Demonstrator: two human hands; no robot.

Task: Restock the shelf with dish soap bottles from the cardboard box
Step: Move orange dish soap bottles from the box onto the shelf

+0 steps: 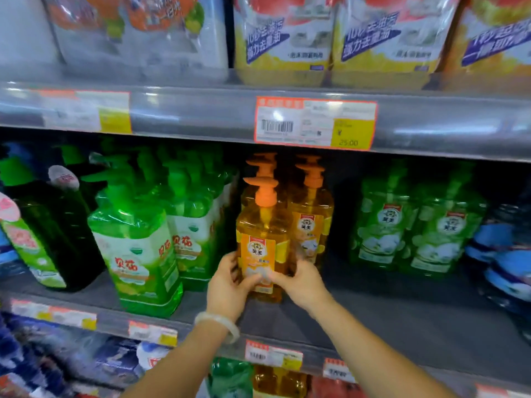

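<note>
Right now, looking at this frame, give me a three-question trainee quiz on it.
1. True or false: both hands grip the front orange bottle.
2. Which wrist wears the pale bracelet? A) left B) right
3. What colour are the bottles directly right of the orange ones?

Key:
1. True: left hand and right hand clasp its lower part.
2. A
3. Green, across a bare stretch of shelf.

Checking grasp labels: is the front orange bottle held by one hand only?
No, both the left hand and the right hand wrap the lower part of the front orange bottle on the shelf.
</note>
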